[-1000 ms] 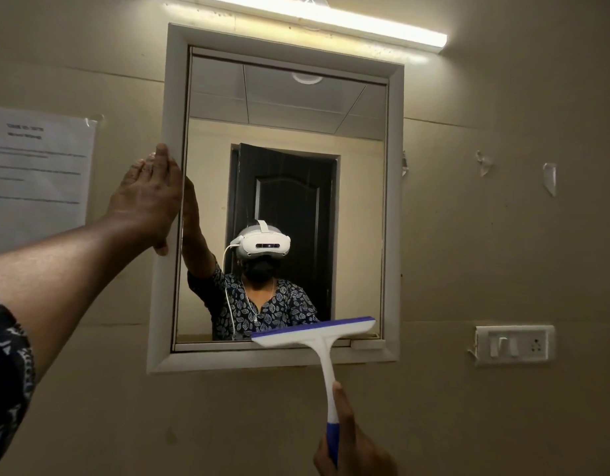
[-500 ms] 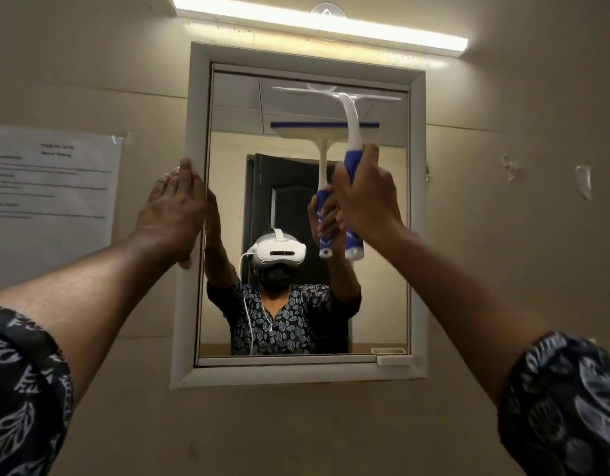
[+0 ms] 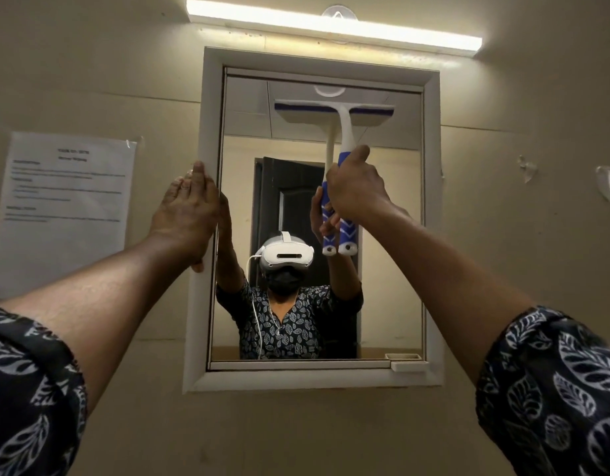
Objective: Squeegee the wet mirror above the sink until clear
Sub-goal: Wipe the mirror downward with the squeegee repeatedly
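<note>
From here I see the stroke has begun: half a second back the white-and-blue plastic squeegee (image 3: 343, 132) sat with its blade at the very top of the glass, and now the blade lies a little lower, flat across the upper right part of the white-framed wall mirror (image 3: 432, 235), straight above my right hand (image 3: 357, 187). A second back it was down at the bottom edge, so I judge this a fresh downward pass. The right grip is closed round the blue handle, thumb up along the neck. The left hand (image 3: 186, 214) stays where it was, open and flat, holding nothing, pressed on the frame's left edge. I cannot make out any water on the glass, so I cannot tell how much remains
</note>
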`<action>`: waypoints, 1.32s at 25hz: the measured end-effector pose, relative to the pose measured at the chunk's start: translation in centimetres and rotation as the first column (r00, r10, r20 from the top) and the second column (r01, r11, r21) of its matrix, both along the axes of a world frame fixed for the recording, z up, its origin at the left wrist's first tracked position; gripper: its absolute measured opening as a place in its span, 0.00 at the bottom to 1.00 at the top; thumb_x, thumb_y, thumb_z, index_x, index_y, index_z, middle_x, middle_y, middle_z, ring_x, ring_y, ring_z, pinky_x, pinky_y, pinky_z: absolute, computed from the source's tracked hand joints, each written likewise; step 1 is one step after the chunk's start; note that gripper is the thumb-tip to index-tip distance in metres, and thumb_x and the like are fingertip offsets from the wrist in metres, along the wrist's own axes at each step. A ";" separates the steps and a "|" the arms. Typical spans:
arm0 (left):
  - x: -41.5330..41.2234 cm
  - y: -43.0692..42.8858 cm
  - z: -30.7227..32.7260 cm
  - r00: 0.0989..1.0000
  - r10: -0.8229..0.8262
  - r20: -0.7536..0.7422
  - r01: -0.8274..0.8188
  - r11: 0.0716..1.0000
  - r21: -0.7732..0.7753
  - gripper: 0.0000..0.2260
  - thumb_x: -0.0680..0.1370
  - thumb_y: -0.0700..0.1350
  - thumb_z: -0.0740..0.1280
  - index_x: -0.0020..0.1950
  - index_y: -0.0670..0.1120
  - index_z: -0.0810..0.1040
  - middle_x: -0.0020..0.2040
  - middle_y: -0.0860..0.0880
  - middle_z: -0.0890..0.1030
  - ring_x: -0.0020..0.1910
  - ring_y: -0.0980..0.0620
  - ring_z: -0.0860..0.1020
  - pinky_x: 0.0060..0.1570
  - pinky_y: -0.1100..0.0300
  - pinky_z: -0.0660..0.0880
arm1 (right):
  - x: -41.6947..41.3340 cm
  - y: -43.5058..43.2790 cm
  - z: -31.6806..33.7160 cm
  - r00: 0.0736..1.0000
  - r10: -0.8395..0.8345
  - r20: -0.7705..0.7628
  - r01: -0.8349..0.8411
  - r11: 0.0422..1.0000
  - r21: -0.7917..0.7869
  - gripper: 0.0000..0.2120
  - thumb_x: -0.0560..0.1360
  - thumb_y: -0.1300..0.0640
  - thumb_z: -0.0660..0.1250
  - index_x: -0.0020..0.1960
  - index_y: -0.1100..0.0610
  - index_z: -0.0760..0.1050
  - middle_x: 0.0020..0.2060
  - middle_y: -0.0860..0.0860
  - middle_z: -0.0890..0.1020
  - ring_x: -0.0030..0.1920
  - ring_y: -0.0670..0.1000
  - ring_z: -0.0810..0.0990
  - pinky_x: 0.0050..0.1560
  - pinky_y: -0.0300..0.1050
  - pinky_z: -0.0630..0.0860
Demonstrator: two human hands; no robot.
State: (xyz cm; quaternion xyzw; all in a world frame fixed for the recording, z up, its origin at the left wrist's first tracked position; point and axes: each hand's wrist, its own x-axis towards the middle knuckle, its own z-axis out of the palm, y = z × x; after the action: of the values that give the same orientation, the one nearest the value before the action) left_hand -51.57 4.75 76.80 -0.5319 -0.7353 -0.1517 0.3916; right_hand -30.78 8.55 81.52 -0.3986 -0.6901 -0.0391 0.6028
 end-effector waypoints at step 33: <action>0.1 0.2 0.0 0.999 0.045 -0.012 -0.045 0.999 0.001 0.61 0.61 0.44 0.81 0.76 0.37 0.37 0.76 0.37 0.36 0.77 0.40 0.41 0.75 0.51 0.42 | -1.7 -3.7 -9.5 0.991 0.117 0.066 -0.114 0.993 -0.041 0.08 0.80 0.50 0.55 0.52 0.53 0.58 0.36 0.48 0.73 0.32 0.46 0.76 0.29 0.39 0.73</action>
State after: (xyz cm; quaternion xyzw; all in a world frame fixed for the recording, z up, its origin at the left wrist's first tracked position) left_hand -51.45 4.97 76.76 -0.5160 -0.7448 -0.1396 0.3995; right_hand -32.47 4.89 72.01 -0.3676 -0.7330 -0.0048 0.5724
